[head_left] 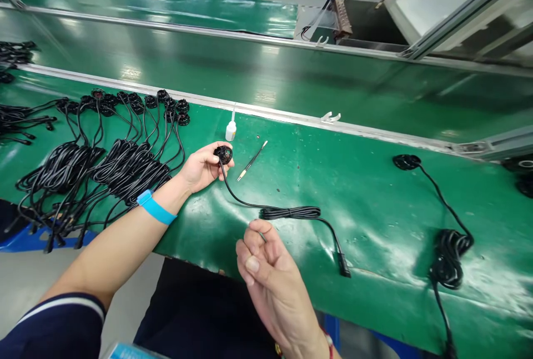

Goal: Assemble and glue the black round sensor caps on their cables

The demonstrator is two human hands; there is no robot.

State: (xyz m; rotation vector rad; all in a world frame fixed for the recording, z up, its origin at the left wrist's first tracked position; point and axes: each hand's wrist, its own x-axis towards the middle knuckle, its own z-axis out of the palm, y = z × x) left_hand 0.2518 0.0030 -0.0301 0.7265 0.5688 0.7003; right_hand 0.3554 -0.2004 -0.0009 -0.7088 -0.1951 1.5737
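Observation:
My left hand (199, 169) grips a round black cable head (224, 154) between thumb and fingers, above the green table. From it a black cable (244, 201) runs right to a tied bundle (291, 213) and ends in a small black plug (343, 265). My right hand (277, 284) is raised in front of the bundle with its fingers curled in and the thumb pressed to them. Whether something small sits between those fingers does not show. Just beyond my left hand stand a small white bottle with a thin nozzle (230, 130) and a thin black-and-pale stick tool (252, 161).
Several bundled black cables (129, 167) with round heads lie at the left. Another coiled cable (449, 259) with a round head (406, 161) lies at the right. A metal rail (275, 116) with a white hook (331, 118) runs along the table's back edge.

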